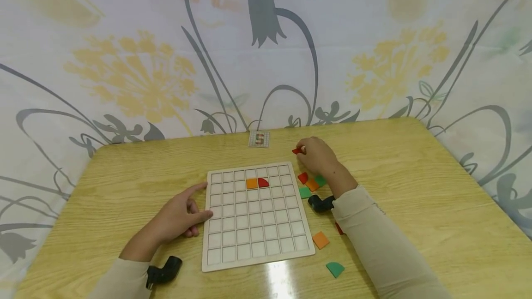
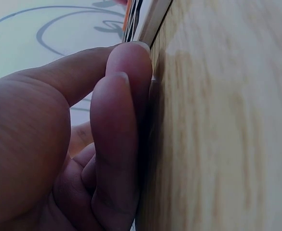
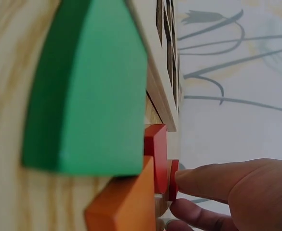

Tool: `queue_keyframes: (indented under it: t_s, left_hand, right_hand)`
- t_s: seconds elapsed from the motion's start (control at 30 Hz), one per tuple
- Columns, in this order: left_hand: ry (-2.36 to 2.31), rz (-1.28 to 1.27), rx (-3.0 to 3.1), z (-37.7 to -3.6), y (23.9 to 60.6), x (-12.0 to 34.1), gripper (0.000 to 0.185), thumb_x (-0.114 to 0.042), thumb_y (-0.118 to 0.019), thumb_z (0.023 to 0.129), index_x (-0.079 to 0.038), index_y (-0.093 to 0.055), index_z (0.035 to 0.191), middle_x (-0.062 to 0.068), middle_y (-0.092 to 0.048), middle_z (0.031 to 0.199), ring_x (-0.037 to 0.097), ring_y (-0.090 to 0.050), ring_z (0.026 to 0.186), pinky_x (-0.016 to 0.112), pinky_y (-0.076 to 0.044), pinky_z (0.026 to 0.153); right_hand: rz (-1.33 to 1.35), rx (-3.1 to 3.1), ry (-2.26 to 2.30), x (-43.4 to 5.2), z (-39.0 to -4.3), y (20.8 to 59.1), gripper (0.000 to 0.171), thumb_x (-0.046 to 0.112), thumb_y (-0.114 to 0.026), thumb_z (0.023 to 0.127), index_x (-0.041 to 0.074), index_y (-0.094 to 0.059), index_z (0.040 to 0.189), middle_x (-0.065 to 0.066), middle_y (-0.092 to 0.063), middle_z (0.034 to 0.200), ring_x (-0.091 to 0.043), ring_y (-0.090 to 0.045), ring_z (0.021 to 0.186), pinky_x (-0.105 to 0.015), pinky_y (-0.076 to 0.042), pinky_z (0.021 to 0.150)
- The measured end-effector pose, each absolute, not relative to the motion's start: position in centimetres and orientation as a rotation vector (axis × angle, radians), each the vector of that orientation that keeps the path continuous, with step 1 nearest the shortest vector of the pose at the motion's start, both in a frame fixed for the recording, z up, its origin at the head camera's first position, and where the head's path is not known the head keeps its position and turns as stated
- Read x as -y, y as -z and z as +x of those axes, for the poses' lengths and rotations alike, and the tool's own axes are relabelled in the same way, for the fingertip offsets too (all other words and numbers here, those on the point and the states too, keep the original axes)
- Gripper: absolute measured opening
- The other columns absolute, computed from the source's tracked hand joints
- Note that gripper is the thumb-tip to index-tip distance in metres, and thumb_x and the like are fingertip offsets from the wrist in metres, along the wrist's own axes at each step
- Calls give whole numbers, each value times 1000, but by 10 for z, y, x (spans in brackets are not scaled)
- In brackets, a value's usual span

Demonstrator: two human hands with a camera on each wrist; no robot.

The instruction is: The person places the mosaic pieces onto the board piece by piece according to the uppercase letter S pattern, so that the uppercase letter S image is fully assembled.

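My left hand point(image 1: 178, 216) rests at the left edge of a wooden grid board point(image 1: 261, 263), index finger and thumb stretched out to its rim, the other fingers bent. Beyond the board's far right corner, my right hand point(image 1: 317, 156) pinches a red piece point(image 1: 297, 151) between thumb and fingers. In the right wrist view the same red piece point(image 3: 173, 180) stands at the fingertips. Two pieces sit in the grid: an orange square point(image 1: 251, 183) and a red quarter-round point(image 1: 263, 182). Beside the right hand lie another red piece point(image 1: 303, 178), an orange piece point(image 1: 312, 185) and green pieces point(image 1: 305, 193).
A small pattern card point(image 1: 259, 139) lies at the table's back edge, before a flower-printed cloth. Nearer me on the right are an orange square point(image 1: 320, 240), a green quarter-round point(image 1: 335, 269) and a red piece point(image 1: 339, 228) partly under the sleeve. Black wrist devices point(image 1: 165, 271) show at both wrists.
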State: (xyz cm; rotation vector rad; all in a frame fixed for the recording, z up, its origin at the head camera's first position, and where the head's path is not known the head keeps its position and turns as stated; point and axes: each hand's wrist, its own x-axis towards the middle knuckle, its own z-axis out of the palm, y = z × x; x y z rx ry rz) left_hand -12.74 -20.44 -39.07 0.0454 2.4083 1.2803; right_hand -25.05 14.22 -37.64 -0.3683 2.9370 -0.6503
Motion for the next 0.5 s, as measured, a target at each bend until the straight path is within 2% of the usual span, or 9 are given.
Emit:
queue_keyframes:
  t_s: [0.23, 0.5]
  left_hand:
    - [-1276, 50, -2417, -128, 391, 204, 82, -32, -73, 78, -28, -25, 145, 11, -57, 74, 22, -59, 50, 33, -52, 47]
    - [-1276, 41, -2410, -127, 394, 204, 82, -32, -73, 78, -29, -25, 145, 11, -57, 75, 22, -59, 50, 33, -52, 47]
  right_hand:
    - [-359, -2955, 694, -143, -250, 376, 21, 11, -57, 90, 4, -64, 109, -14, -65, 100, -26, -59, 87, -38, -51, 75]
    - [-376, -2954, 730, -142, -251, 380, 20, 10, -60, 88, 1, -66, 105, -15, -65, 100, -26, -60, 88, -38, -51, 77]
